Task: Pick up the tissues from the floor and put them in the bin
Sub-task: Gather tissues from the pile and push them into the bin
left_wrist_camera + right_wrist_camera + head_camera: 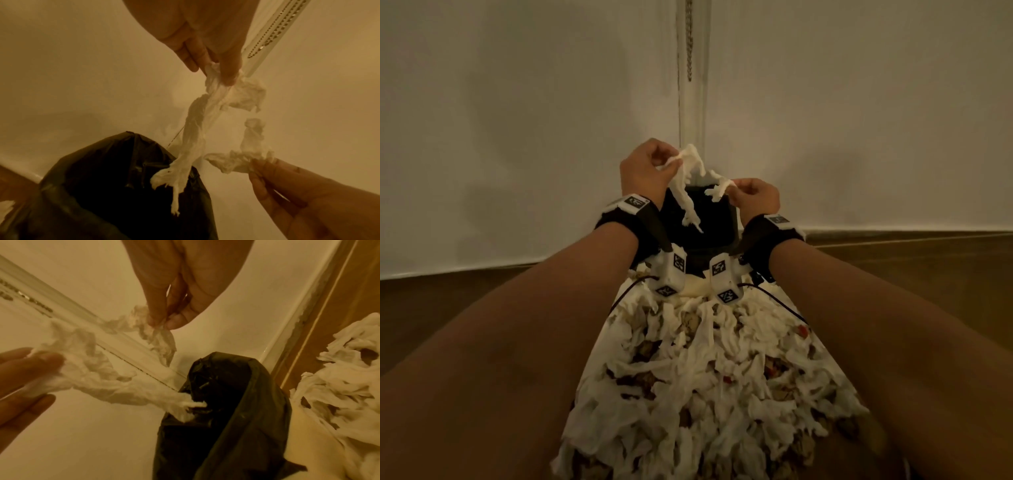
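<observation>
My left hand (669, 162) pinches the top of a long twisted white tissue (686, 192) that hangs over the bin (719, 236), which has a black liner. In the left wrist view the left hand (218, 76) holds this long tissue (193, 134) above the liner (115, 186). In the right wrist view the long tissue's (98, 378) lower tip reaches the mouth of the bin (236, 394). My right hand (734, 190) pinches a smaller crumpled tissue (717, 192) beside the bin's right rim. The wrist views show this small tissue (152, 332) (244, 155) apart from the long one.
A large pile of white tissues (705, 377) covers the wooden floor (431, 308) between my forearms, in front of the bin. The bin stands against a white wall (517, 137), below a vertical strip with a bead chain (689, 41). A skirting board (911, 234) runs along the right.
</observation>
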### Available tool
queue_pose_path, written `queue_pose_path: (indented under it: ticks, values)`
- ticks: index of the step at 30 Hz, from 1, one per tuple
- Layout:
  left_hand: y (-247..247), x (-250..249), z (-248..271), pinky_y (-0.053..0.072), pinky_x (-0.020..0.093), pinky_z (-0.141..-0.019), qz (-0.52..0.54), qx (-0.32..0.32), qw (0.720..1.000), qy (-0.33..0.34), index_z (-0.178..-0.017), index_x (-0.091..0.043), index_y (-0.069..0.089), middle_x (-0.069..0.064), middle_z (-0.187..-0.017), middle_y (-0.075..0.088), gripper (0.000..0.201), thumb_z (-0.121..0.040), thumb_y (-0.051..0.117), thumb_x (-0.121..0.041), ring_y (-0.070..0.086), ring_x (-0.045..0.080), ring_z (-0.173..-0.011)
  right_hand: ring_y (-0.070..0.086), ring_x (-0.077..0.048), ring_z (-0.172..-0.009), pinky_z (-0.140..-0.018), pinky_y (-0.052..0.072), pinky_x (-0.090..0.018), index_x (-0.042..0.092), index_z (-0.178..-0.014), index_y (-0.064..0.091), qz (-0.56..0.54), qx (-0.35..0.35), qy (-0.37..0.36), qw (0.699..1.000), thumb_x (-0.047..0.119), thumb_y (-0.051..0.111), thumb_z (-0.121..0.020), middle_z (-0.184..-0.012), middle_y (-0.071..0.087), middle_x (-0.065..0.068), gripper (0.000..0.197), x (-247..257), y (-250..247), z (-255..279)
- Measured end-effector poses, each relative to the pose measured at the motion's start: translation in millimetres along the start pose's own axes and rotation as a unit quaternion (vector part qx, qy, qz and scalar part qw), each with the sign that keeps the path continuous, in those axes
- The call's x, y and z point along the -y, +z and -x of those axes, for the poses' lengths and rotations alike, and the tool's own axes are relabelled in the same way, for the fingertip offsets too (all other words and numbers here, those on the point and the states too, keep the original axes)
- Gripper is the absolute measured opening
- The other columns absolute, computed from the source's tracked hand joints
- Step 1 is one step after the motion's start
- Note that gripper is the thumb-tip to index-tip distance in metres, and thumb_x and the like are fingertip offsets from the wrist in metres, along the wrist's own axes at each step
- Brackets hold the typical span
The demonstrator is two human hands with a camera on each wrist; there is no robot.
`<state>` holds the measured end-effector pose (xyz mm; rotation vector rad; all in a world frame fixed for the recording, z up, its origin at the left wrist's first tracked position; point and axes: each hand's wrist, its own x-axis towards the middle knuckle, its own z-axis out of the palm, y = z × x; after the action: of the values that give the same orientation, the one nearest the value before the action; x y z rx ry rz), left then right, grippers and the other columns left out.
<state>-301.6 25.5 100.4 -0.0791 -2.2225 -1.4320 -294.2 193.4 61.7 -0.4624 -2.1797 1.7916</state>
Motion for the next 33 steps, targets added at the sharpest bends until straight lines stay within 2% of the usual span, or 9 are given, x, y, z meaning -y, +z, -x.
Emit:
queue_pose_path:
  ticks: [3, 7, 10, 14, 16, 21, 24, 30, 33]
  values:
    - [5, 24, 7, 0.042, 0.009, -0.072, -0.093, 0.030, 0.995, -0.017, -0.091, -0.011, 0.068, 0.003, -0.094, 0.067, 0.010, -0.081, 0.067, -0.014, 0.060, 0.008, -0.082, 0.067, -0.019, -0.084, -0.084, 0.055, -0.032, 0.014, -0.093, 0.073, 0.078, 0.039, 0.014, 0.996, 0.018, 0.066, -0.084, -0.091, 0.072, -0.007, 0.012, -15, 8, 1]
    - [7, 51, 29, 0.044, 0.016, -0.086, -0.199, 0.161, 0.966, -0.039, -0.112, -0.010, 0.066, 0.008, -0.116, 0.065, 0.025, -0.089, 0.059, -0.017, 0.062, 0.019, -0.104, 0.061, -0.024, -0.107, -0.098, 0.048, -0.033, 0.013, -0.121, 0.063, 0.164, 0.117, 0.032, 0.979, 0.011, 0.055, -0.090, -0.115, 0.066, -0.010, 0.031, -30, 14, 10]
    - [0, 56, 45, 0.043, 0.024, -0.092, -0.215, 0.156, 0.963, -0.037, -0.115, -0.015, 0.065, 0.007, -0.121, 0.062, 0.026, -0.092, 0.054, -0.018, 0.060, 0.020, -0.109, 0.061, -0.026, -0.107, -0.096, 0.049, -0.034, 0.014, -0.123, 0.060, 0.164, 0.105, 0.029, 0.980, 0.011, 0.051, -0.093, -0.117, 0.065, -0.010, 0.032, -34, 6, 21]
    - [-10, 57, 76, 0.044, 0.021, -0.084, -0.201, 0.145, 0.968, -0.037, -0.108, -0.018, 0.067, 0.005, -0.115, 0.064, 0.023, -0.092, 0.051, -0.016, 0.063, 0.018, -0.100, 0.064, -0.027, -0.098, -0.090, 0.052, -0.036, 0.014, -0.117, 0.064, 0.150, 0.067, 0.041, 0.986, 0.011, 0.049, -0.091, -0.112, 0.067, -0.010, 0.029, -42, -22, 43]
    - [-13, 61, 100, 0.045, 0.023, -0.080, -0.203, 0.175, 0.962, -0.048, -0.106, -0.020, 0.067, 0.005, -0.109, 0.064, 0.022, -0.092, 0.051, -0.018, 0.063, 0.018, -0.093, 0.063, -0.024, -0.097, -0.086, 0.050, -0.028, 0.014, -0.112, 0.066, 0.175, 0.062, 0.051, 0.981, 0.014, 0.052, -0.090, -0.108, 0.068, -0.009, 0.026, -54, -39, 61]
    - [-7, 75, 178, 0.036, 0.021, -0.058, -0.243, 0.279, 0.926, -0.071, -0.103, -0.019, 0.066, -0.006, -0.066, 0.056, 0.021, -0.091, 0.049, -0.020, 0.051, 0.013, -0.065, 0.063, -0.028, -0.096, -0.086, 0.052, -0.033, 0.014, -0.103, 0.068, 0.196, 0.058, 0.139, 0.969, 0.013, 0.049, -0.093, -0.106, 0.068, -0.013, 0.021, -110, -79, 118]
    - [0, 78, 228, 0.037, 0.021, -0.057, -0.281, 0.370, 0.883, -0.065, -0.105, -0.022, 0.064, 0.000, -0.089, 0.066, 0.020, -0.092, 0.048, -0.024, 0.053, 0.014, -0.072, 0.062, -0.030, -0.097, -0.087, 0.052, -0.036, 0.011, -0.108, 0.066, 0.206, 0.058, 0.226, 0.950, 0.016, 0.050, -0.093, -0.109, 0.066, -0.013, 0.023, -146, -94, 153]
    - [21, 82, 298, 0.043, 0.029, -0.089, -0.287, 0.505, 0.813, -0.044, -0.109, -0.018, 0.064, 0.004, -0.122, 0.056, 0.023, -0.094, 0.047, -0.019, 0.055, 0.021, -0.108, 0.056, -0.029, -0.080, -0.070, 0.048, -0.035, 0.005, -0.105, 0.065, 0.294, 0.035, 0.328, 0.897, 0.023, 0.043, -0.097, -0.099, 0.063, -0.017, 0.030, -190, -113, 209]
    - [31, 87, 317, 0.042, 0.033, -0.097, -0.304, 0.507, 0.806, -0.032, -0.106, -0.019, 0.064, 0.004, -0.129, 0.042, 0.019, -0.092, 0.051, -0.018, 0.047, 0.023, -0.117, 0.058, -0.031, -0.098, -0.076, 0.048, -0.033, 0.012, -0.114, 0.063, 0.278, 0.025, 0.330, 0.902, 0.019, 0.050, -0.093, -0.116, 0.061, -0.012, 0.025, -203, -117, 221]
